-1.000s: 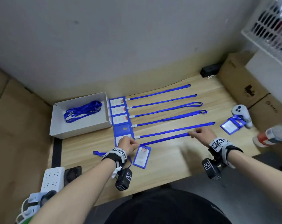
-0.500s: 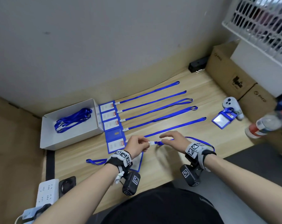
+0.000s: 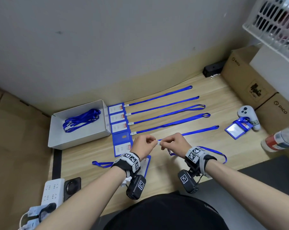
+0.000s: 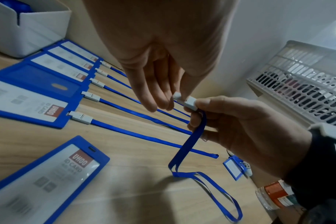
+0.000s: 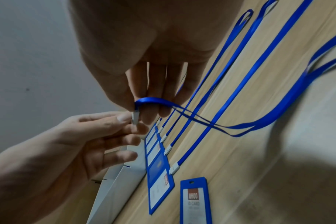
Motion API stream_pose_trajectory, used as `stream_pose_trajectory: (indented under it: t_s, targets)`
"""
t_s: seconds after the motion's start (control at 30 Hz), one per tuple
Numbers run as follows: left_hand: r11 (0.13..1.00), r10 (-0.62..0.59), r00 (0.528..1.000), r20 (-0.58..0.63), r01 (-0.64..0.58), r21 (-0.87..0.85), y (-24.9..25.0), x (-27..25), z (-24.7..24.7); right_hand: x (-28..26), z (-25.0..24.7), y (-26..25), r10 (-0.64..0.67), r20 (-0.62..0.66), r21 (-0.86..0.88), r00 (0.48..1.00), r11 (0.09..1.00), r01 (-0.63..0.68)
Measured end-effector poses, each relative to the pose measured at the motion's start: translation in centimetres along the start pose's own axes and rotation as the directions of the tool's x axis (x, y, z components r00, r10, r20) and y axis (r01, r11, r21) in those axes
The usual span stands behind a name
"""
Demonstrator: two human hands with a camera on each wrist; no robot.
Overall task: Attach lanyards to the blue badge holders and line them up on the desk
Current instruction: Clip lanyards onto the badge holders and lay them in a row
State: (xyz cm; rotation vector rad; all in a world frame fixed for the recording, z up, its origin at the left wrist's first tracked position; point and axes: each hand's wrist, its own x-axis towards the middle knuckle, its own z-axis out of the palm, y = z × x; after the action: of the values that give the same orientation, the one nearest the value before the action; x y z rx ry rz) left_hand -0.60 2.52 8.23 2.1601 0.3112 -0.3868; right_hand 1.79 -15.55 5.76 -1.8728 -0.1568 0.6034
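Both hands meet a little above the wooden desk [image 3: 181, 163] on the white clip [image 3: 159, 142] of a blue lanyard [image 3: 221, 155]. My left hand [image 3: 154, 141] pinches the clip's small end piece [image 4: 176, 95]. My right hand [image 3: 163, 143] pinches the clip body [image 4: 191, 103], and the strap [image 4: 194, 136] hangs from it and loops over the desk to the right. A loose blue badge holder [image 4: 48, 174] lies flat below my left wrist, partly hidden in the head view. Behind the hands, several badge holders [image 3: 117, 117] lie in a row, their lanyards [image 3: 165, 106] stretched to the right.
A white box [image 3: 57, 130] holding more lanyards [image 3: 81, 119] stands at the left. Another strap end [image 3: 100, 164] lies near the front left. A white controller [image 3: 246, 113], one more badge holder [image 3: 236, 130], a bottle [image 3: 281, 140] and cardboard boxes [image 3: 249, 80] fill the right side. A power strip [image 3: 52, 191] sits front left.
The lanyard's clip end has been lifted off the desk. My right hand came left along the strap to the clip, and the strap now lies slack in a loop at the right.
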Motion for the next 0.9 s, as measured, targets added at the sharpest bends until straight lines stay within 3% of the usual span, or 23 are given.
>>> stream_pose_trajectory:
  t_s: [0.13, 0.33, 0.6, 0.73, 0.8, 0.9]
  targets:
    - [0.993, 0.044, 0.999, -0.017, -0.042, 0.109, 0.4, -0.2, -0.5, 0.3, -0.2, -0.6, -0.045, -0.042, -0.024, 0.998, 0.999, 0.044]
    - [0.986, 0.07, 0.997, -0.019, -0.066, 0.154, 0.4, -0.2, -0.7, 0.2, 0.1, -1.1, -0.036, -0.005, -0.021, 0.999, 0.999, 0.036]
    - [0.997, -0.02, 0.984, 0.178, 0.033, -0.066, -2.4, -0.9, -0.9, 0.9, 0.8, 0.2, 0.072, 0.1, 0.0, 0.992, 0.997, -0.073]
    - [0.999, -0.019, 0.97, 0.244, 0.029, -0.036, -4.6, -1.4, -0.2, 1.3, 2.1, 1.8, 0.108, 0.178, -0.075, 0.978, 0.993, -0.096]
    - [0.999, -0.046, 0.977, 0.21, 0.051, -0.015, -6.1, -1.5, 0.3, 1.4, 2.5, 3.1, 0.132, 0.176, -0.092, 0.975, 0.989, -0.117]
    - [0.983, -0.148, 0.988, 0.041, 0.142, 0.119, -8.8, -1.3, 0.8, 1.4, 2.7, 4.3, 0.204, 0.143, -0.061, 0.969, 0.979, -0.197]
